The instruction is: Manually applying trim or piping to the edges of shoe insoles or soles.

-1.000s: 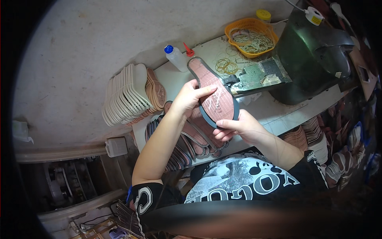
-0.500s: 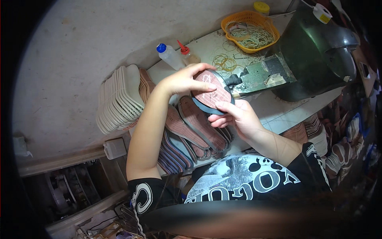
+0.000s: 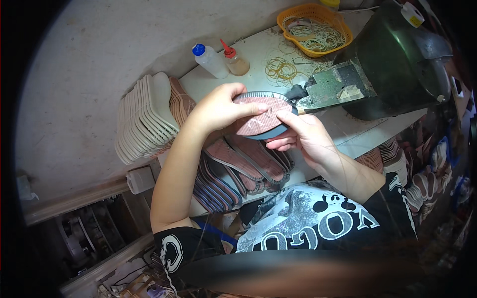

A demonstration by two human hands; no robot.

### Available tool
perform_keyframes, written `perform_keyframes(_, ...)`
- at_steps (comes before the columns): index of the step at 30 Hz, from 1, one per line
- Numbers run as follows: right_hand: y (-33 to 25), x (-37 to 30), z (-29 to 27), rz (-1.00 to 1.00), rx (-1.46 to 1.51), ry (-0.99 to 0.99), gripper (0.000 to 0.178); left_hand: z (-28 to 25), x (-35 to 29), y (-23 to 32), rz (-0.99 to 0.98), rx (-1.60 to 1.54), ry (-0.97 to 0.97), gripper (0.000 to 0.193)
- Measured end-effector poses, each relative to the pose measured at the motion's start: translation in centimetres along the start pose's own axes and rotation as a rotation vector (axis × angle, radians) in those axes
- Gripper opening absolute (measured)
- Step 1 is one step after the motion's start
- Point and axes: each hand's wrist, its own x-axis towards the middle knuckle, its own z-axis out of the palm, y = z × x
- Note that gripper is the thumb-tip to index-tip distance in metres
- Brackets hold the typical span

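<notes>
Both hands hold a pink insole [image 3: 256, 125] with a dark pleated rim and a grey-blue lower edge, tilted toward me. My left hand [image 3: 216, 110] grips its left end, thumb laid across the pink face and fingers behind. My right hand [image 3: 309, 135] pinches the right end between thumb and curled fingers. That end meets the dark tip of a green machine arm [image 3: 335, 84]; whether it is clamped there I cannot tell. Below the hands, several similar pink insoles [image 3: 253, 159] overlap on the white table [image 3: 357, 139].
White soles [image 3: 144, 116] stand stacked at the left. Behind the hands are a blue-capped bottle [image 3: 212, 60] and a red-tipped bottle [image 3: 237, 63]. Loose rubber bands [image 3: 281, 71] lie near an orange basket [image 3: 348, 42]. The green machine body [image 3: 402, 64] fills the right.
The insole has turned and tipped, so its pleated rim shows along the top and its pink face looks flatter. My left hand has shifted slightly down and left. Both hands keep hold.
</notes>
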Motion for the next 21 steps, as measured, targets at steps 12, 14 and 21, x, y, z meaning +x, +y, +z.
perform_keyframes(12,3.6,-1.5,-0.6,-0.418,-0.194,-0.035,0.055,4.9,-3.3,1.9,-0.231,-0.048,-0.022,0.062)
perform_keyframes(14,4.0,-1.8,-0.9,-0.443,-0.181,-0.016,0.053,5.6,-4.1,2.9,-0.337,-0.157,-0.021,0.059)
perform_keyframes(21,1.9,-1.1,-1.5,-0.325,-0.149,-0.148,0.035,5.8,-4.9,1.5,-0.273,-0.319,-0.039,0.047)
